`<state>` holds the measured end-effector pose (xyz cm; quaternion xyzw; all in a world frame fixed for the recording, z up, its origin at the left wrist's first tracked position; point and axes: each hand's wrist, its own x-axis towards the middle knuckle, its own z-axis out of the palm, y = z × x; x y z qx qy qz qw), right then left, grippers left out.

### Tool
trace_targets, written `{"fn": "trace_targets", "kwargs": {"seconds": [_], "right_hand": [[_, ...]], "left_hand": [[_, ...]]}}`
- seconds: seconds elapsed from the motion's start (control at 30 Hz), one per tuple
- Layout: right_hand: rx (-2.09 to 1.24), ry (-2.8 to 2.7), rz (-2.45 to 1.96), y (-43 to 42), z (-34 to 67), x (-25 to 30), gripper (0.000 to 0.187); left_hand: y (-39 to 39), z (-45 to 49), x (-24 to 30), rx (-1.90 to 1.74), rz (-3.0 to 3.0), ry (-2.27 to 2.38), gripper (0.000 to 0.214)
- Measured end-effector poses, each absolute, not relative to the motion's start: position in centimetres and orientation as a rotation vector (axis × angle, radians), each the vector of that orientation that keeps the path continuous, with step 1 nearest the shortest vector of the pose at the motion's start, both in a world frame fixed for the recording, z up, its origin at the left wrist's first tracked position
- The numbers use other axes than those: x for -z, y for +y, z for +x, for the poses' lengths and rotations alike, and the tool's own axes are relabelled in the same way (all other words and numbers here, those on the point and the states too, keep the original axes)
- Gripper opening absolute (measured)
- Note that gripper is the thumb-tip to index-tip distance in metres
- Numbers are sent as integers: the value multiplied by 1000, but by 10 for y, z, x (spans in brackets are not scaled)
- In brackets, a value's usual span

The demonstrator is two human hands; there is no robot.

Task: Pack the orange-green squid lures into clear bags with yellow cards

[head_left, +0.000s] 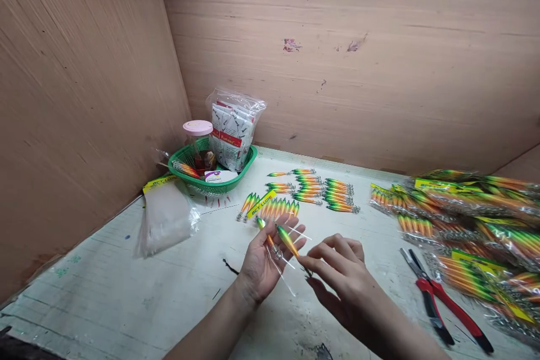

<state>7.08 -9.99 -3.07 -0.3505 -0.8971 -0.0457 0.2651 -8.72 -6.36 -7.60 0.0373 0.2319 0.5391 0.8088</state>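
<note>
My left hand [265,261] is palm up, its thumb lying over a green, yellow and orange fishing lure [268,236] with hooks at its lower end. Thin clear strips [282,277] stick out from around this palm. My right hand [341,275] pinches a second fishing lure [288,241] near its hooked end, its green end over the left fingers. Just beyond the hands lies a row of lures, with a yellow printed label [261,204] on it. More loose lures [310,187] lie in short columns behind.
A green basket [228,185] at the back left holds a pink-lidded jar [198,129] and a bag of printed packets [232,135]. Clear plastic bags [166,219] lie before it. Bagged lures [468,270] are piled at right beside red-handled pliers [447,298]. Wooden walls enclose the left and back.
</note>
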Motion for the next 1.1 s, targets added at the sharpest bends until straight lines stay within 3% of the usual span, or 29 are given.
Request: {"fn": "trace_targets", "kwargs": {"seconds": [0.33, 0.47, 0.6, 0.77, 0.93, 1.1], "right_hand": [[402, -2173, -950, -94, 56, 51, 18], [153, -1979, -942, -76, 65, 50, 22], [-166, -1742, -1089, -50, 78, 52, 10], [-213, -1755, -1029, -52, 76, 40, 7], [-160, -2115, -879, -69, 66, 20, 10], [126, -2333, -877, -74, 60, 23, 13]], "left_hand": [[-66, -81, 77, -1120, 132, 487, 28], [-65, -83, 73, -1152, 110, 504, 28], [-62, -88, 72, -1207, 95, 523, 29], [-61, -90, 73, -1280, 56, 471, 36], [-62, -88, 73, -1256, 29, 423, 33], [-63, -88, 75, -1279, 26, 385, 36]]}}
